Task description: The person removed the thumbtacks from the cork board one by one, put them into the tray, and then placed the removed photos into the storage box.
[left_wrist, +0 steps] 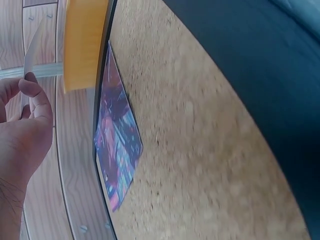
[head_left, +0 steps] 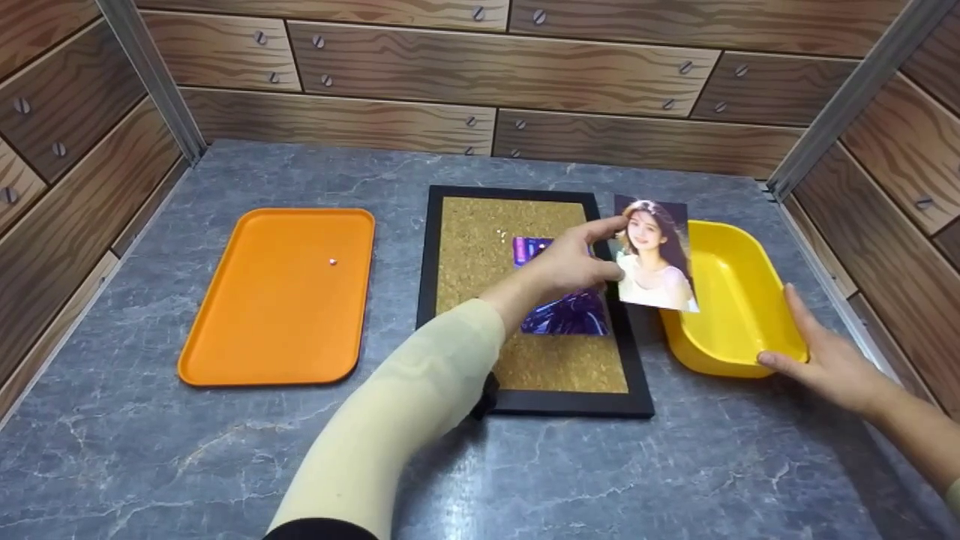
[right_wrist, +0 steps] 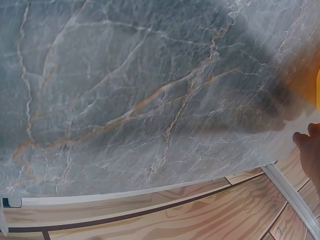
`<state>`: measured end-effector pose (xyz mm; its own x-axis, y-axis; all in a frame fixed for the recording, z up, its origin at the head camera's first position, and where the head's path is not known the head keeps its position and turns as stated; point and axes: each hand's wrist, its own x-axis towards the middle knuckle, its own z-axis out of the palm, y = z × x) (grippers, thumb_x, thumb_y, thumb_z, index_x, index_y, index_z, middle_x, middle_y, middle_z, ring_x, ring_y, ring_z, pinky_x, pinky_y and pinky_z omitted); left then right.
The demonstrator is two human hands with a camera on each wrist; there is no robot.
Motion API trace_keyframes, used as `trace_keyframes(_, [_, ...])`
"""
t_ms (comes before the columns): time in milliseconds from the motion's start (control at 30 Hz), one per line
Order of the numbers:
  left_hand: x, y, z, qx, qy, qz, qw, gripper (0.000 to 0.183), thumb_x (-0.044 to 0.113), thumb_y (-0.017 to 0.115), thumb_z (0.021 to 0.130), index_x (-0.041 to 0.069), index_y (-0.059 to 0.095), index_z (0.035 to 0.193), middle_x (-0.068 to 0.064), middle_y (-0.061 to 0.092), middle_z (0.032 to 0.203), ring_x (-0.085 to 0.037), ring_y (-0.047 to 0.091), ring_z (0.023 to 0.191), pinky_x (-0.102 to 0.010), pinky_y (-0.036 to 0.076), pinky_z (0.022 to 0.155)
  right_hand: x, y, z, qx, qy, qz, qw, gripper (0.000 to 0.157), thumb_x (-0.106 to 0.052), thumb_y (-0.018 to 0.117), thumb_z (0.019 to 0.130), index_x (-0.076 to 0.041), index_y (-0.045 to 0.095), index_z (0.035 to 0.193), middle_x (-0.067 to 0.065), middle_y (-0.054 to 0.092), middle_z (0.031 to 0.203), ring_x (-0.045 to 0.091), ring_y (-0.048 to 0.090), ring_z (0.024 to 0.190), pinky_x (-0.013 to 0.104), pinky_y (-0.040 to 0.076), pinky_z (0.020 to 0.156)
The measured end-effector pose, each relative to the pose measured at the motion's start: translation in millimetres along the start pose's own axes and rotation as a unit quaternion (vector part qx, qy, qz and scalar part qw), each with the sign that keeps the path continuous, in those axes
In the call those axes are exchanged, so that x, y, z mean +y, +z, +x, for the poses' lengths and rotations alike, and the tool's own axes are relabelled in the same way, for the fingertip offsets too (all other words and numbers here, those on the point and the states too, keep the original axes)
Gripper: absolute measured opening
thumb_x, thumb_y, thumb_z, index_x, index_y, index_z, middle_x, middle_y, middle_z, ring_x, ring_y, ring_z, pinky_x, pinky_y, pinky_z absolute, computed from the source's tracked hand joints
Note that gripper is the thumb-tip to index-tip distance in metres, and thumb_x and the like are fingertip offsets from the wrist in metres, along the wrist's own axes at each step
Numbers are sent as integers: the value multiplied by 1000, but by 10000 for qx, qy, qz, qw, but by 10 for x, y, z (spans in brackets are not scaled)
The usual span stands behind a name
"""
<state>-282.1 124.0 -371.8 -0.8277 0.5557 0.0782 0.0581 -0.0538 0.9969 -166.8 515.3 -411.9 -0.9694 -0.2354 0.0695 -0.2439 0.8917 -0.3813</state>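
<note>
My left hand (head_left: pixel 566 264) pinches a photo print (head_left: pixel 658 262) of a person in a white top between thumb and fingers. The print is raised, overlapping the left rim of a yellow bin (head_left: pixel 739 300) in the head view; the left wrist view shows it nearly edge-on. At the bin's near right corner, my right hand (head_left: pixel 836 367) grips the rim, thumb on top and fingers outside. Under my left arm lies a black-framed corkboard (head_left: pixel 469 277). A purple-blue picture card (head_left: pixel 566 319) rests on the cork, partly hidden by my left hand.
Left of the corkboard, an orange tray (head_left: pixel 277 315) holds one tiny white piece (head_left: pixel 333 262). Small white specks (head_left: pixel 503 235) show on the cork above the card. Wood-patterned walls (head_left: pixel 420 67) enclose the grey marbled table (head_left: pixel 187 465) at the back and sides.
</note>
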Motion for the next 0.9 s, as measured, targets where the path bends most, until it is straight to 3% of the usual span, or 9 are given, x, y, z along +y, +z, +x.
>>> trace_keyframes(367, [-65,236,70,-154,-233,-184,9994,84,-13,75,86,11,46,161,-11,50,156,-20,61,71,-30,58,63,-13,17,28,32,-74,-46,10000,110,-28,76,96,-5,-4,169,56,31,146,77,46,116,84,37,95])
trace_keyframes(667, [-86,387,122,-325,-404,-734,9960,81,-12,71,87,10,47,161,-6,58,144,-18,64,69,-32,57,63,2,2,13,32,-73,-44,10000,110,-27,76,96,-4,-4,169,55,28,148,78,45,115,85,37,95])
trace_keyframes(733, [-85,414,131,-402,-503,-795,9948,81,-11,71,88,12,46,161,-4,57,144,-19,67,73,-33,59,66,4,0,9,18,-55,-44,10000,110,-28,75,96,-4,-4,169,55,28,149,79,45,115,85,36,95])
trace_keyframes(900, [-86,466,149,-490,-710,-748,9935,80,-7,70,90,16,46,162,-4,55,152,-34,74,93,-50,61,84,7,14,15,85,-116,-46,9999,110,-27,76,96,-2,-2,168,56,32,145,78,49,111,83,39,93])
